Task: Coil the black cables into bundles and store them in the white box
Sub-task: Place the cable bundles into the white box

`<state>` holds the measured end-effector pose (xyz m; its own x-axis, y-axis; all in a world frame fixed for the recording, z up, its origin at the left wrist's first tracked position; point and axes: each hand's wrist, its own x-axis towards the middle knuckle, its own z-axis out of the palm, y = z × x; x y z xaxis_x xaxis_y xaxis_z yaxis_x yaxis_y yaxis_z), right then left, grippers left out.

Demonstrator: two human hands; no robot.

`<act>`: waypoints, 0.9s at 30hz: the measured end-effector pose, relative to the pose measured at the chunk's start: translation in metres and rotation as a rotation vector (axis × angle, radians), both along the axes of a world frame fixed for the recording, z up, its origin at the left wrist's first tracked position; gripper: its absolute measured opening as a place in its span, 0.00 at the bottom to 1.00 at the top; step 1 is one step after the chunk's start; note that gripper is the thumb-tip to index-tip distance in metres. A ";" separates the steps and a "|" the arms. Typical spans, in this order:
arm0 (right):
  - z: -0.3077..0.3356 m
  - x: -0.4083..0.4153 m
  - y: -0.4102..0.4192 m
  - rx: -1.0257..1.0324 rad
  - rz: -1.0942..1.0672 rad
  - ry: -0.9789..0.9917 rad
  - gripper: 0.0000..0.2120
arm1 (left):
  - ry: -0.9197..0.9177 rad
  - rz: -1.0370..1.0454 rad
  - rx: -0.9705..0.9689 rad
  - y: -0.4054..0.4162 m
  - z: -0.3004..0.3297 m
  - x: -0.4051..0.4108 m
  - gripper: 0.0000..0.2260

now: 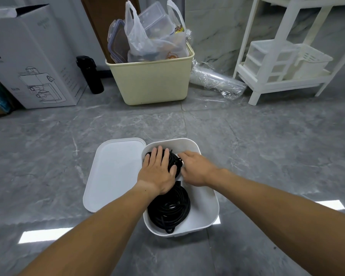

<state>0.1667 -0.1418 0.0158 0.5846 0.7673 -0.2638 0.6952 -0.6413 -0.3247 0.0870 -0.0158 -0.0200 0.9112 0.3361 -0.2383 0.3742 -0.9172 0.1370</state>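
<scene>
A white box (205, 204) stands on the grey floor in front of me. A coiled bundle of black cable (168, 210) lies in its near half. A second black bundle (174, 160) sits in the far half, mostly covered by my hands. My left hand (157, 172) lies flat on top of that far bundle with fingers straight, pressing it down. My right hand (195, 168) reaches in from the right, its fingertips at the bundle's right edge; whether they pinch the cable I cannot tell.
The box's white lid (112, 174) lies flat on the floor touching the box's left side. Farther back stand a beige bin (149, 82) stuffed with bags and containers, a cardboard box (28, 56), a black bottle (90, 74), wrapped plastic cups (215, 80) and a white rack (283, 62).
</scene>
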 end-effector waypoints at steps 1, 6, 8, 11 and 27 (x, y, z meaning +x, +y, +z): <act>0.002 -0.001 -0.001 0.007 0.001 -0.004 0.19 | -0.011 0.007 -0.009 -0.001 0.001 -0.001 0.29; 0.012 -0.006 -0.005 0.039 0.022 -0.058 0.18 | -0.066 0.008 -0.007 -0.007 0.007 -0.019 0.29; 0.017 -0.009 -0.005 0.051 0.045 -0.086 0.18 | -0.084 -0.011 0.013 -0.010 0.008 -0.030 0.29; 0.023 -0.013 -0.003 0.037 0.085 -0.113 0.18 | -0.076 -0.051 0.039 -0.015 0.008 -0.045 0.29; 0.033 -0.030 0.008 -0.083 0.161 -0.183 0.24 | -0.040 -0.070 -0.050 -0.001 0.012 -0.061 0.30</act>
<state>0.1366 -0.1343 0.0489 0.5005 0.8344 -0.2308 0.8328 -0.5369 -0.1350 0.0265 -0.0166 -0.0085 0.9413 0.2597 -0.2155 0.3023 -0.9327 0.1967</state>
